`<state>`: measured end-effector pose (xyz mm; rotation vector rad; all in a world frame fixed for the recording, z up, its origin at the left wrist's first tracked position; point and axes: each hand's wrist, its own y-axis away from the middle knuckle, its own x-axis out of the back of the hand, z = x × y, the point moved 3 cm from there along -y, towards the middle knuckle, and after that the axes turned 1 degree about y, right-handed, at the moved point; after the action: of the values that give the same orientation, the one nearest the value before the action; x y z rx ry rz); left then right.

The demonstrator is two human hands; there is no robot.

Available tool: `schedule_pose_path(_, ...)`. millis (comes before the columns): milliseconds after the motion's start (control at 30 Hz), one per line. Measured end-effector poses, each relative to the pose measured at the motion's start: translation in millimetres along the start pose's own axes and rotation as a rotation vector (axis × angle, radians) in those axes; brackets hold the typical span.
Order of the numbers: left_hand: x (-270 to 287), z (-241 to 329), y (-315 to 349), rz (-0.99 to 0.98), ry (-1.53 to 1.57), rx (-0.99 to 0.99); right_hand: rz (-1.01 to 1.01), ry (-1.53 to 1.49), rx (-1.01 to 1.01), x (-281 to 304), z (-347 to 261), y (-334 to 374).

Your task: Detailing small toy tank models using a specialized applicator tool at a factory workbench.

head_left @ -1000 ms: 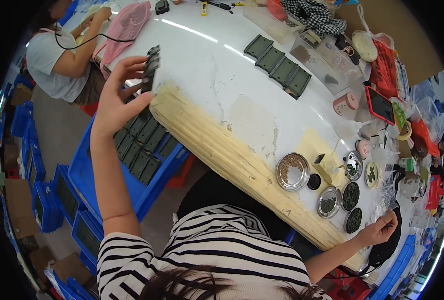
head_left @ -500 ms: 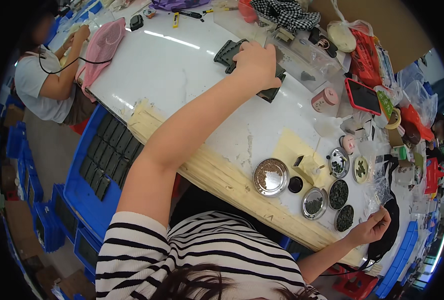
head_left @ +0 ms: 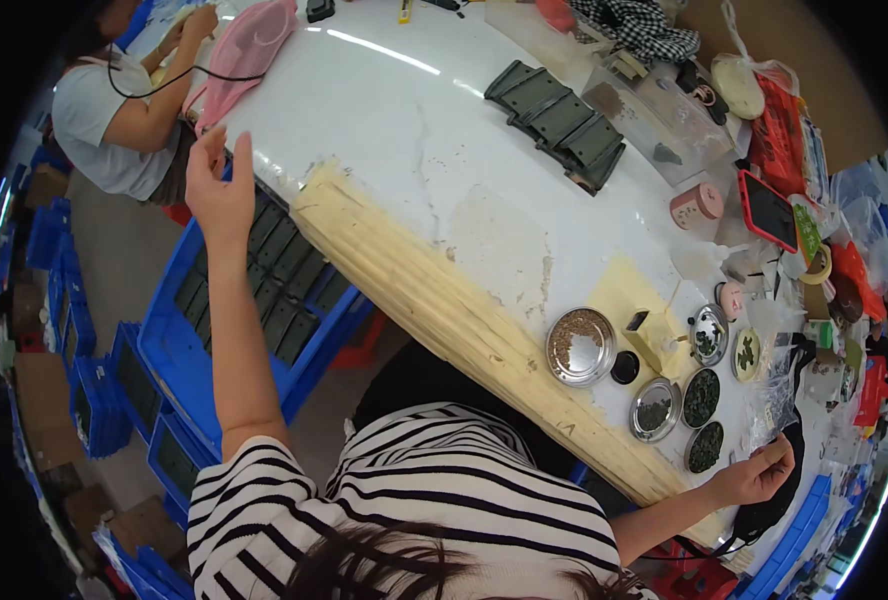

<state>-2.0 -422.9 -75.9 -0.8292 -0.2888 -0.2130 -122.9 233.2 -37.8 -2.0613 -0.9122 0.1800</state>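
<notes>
My left hand [head_left: 222, 192] is raised over the far end of a blue crate [head_left: 179, 365], thumb and fingers apart, holding nothing. Rows of dark green, flat rectangular plastic pieces [head_left: 289, 290] fill much of that crate. On the white table, away from both hands, a row of similar dark green pieces [head_left: 556, 125] lies side by side. My right hand [head_left: 759, 474] rests low at the right, beside a black bag [head_left: 776, 505] and a clear plastic bag [head_left: 769, 410]. Its fingers are curled together; whatever they might hold cannot be made out.
Round metal dishes of small parts, including a dish with brown grains [head_left: 581, 347] and a dark-filled tin [head_left: 702, 398], stand near the wooden table edge [head_left: 444, 295]. A red-framed phone [head_left: 767, 210] and clear bin [head_left: 659, 120] lie beyond. Another person [head_left: 114, 125] sits at the left.
My left hand has left the dark green pieces on the table and swung left over the blue crate, now empty. The view has shifted slightly; my right hand stays in place.
</notes>
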Motion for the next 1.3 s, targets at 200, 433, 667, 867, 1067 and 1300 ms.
schedule_pose_path(200, 159.8, -162.9, 118.5, -0.607, -0.548, 0.111, -0.008, 0.017, 0.059, -8.7, -6.7, -2.3)
schedule_pose_path(433, 193.3, -163.2, 156.0, -0.624, -0.551, 0.202, -0.011, 0.056, 0.127, -13.5, -4.8, -1.7)
schedule_pose_path(667, 201.0, -165.9, 135.3, -0.7, -0.617, 0.117, -0.053, 0.064, 0.129, -8.0, 9.7, -5.8)
schedule_pose_path(867, 201.2, -154.2, 127.7, -0.742, -0.677, 0.093, -0.038, 0.038, 0.128, -8.4, 4.8, -3.4)
schedule_pose_path(1067, 193.3, -145.7, 138.5, -0.75, -0.822, 0.202, -0.03, 0.045, 0.098, -10.3, -2.0, -0.7)
schedule_pose_path(1300, 181.8, -149.3, 136.6, -0.893, -0.856, 0.37, -0.048, 0.003, 0.045, -6.0, 7.5, -3.9)
